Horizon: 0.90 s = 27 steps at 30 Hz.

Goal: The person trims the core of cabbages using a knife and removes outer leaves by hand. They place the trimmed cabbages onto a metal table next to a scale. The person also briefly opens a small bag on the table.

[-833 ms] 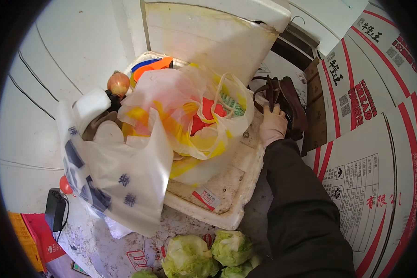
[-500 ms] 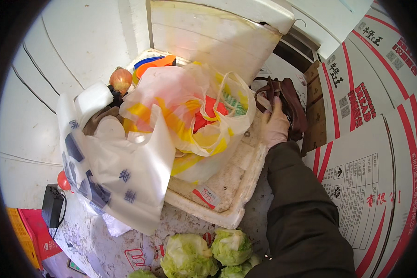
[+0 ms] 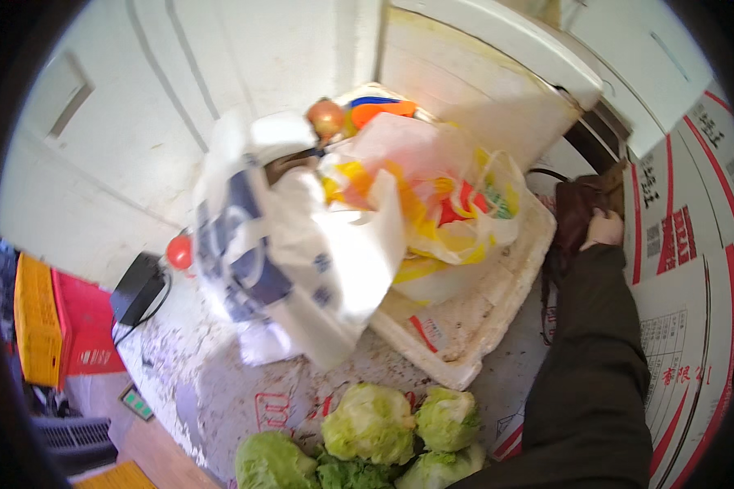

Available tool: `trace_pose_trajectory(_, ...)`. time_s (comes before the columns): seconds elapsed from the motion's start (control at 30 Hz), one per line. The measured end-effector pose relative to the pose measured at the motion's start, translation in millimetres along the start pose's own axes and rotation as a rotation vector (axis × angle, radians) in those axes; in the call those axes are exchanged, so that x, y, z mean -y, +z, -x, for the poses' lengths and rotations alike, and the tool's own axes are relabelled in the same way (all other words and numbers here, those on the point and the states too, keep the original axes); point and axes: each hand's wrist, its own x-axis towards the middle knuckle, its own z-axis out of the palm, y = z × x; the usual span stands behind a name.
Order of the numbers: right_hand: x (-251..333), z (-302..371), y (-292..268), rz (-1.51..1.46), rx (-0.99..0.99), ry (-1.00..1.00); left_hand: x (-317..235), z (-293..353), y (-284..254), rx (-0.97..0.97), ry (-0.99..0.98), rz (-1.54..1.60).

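Note:
My right hand [image 3: 602,229] reaches in at the right, in a dark sleeve, its fingers closed on the side of a dark maroon handbag [image 3: 577,207]. The handbag is wedged between a foam tray and printed cartons, and its strap hangs toward the table. Part of my fingers is hidden against the bag. My left hand is out of sight. Left of the handbag, the shallow foam tray [image 3: 510,300] carries a yellow-and-white plastic bag [image 3: 457,236] with something red inside. A white-and-blue plastic bag [image 3: 302,261] overhangs the tray's left side.
An onion [image 3: 326,119] and an orange object [image 3: 381,111] lie at the tray's back. Several lettuces [image 3: 369,424] sit at the near edge. Large white-and-red cartons [image 3: 685,310] wall the right. A black adapter [image 3: 139,287] and a red ball-shaped thing [image 3: 179,252] are at left.
The view has swung left, so the scene sits further right and more floor shows. My right hand has shifted from the bag's near-left side to its right side; the bag looks turned, its strap hanging.

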Motion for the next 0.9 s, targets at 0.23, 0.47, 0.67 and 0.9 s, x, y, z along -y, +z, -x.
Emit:
trace_pose_trajectory(0.23,126,16,-35,-0.436,-0.182,-0.324,61,52,-42,-0.094,0.34,-0.013)
trace_pose_trajectory(0.47,260,61,-145,-1.159,0.295,-0.205,28,68,-45,-0.2,0.181,0.399)
trace_pose_trajectory(0.67,330,159,-196,-1.275,0.77,-0.629,64,81,-55,-0.25,0.207,0.553)
trace_pose_trajectory(0.9,339,352,-236,-1.095,0.895,-1.279,54,110,-72,-0.35,0.078,0.759)
